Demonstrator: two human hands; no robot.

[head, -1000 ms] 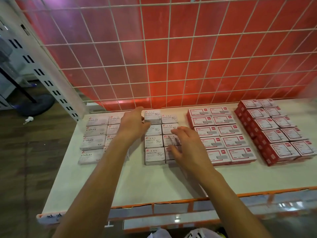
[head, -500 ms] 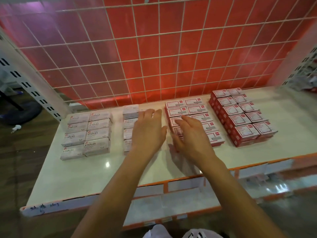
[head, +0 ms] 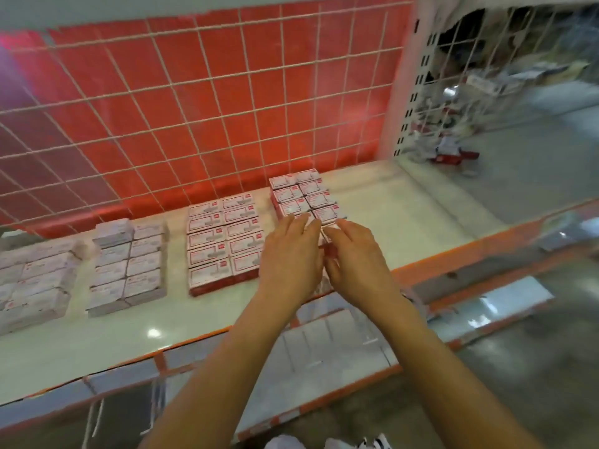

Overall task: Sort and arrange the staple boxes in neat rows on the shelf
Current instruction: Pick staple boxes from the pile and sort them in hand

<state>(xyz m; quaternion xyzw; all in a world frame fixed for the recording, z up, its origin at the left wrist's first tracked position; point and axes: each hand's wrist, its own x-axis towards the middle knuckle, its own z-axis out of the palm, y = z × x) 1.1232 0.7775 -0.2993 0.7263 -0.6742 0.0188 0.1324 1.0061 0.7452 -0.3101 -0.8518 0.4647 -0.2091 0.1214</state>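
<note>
Boxes of staples stand on the shelf [head: 162,319] in four blocks, each running from the front edge back toward the wire grid [head: 194,108].

Both my hands are over the near end of the right block [head: 303,196], the red-and-white one standing furthest back on the shelf. My left hand [head: 291,257] lies palm down on its nearest boxes, the fingers [head: 298,223] straight and released, their tips reaching the rows that show beyond. My right hand [head: 356,257] comes in just beside it, its fingers [head: 343,228] long and nearly straight, pointing toward the left hand, their tips touching a box edge. Nothing is clenched. A sliver of red box shows in the narrow gap between my hands. Whether my right thumb hooks the side of that box I cannot tell; it is hidden.

Left of my hands, apart from them, is the second block [head: 223,241], also red and white, two boxes wide and five deep, its rows even. Further left is the white block [head: 129,267], two wide, with its back-left box stacked higher than the others. The far block [head: 32,286], pale and blurred, is cut off by the frame's left edge.

An orange strip [head: 453,254] runs along the shelf's front. Right of the red panel a slotted post [head: 405,92] stands upright, and past it lies a blurred clutter of packets [head: 450,153] in the next bay.
</note>
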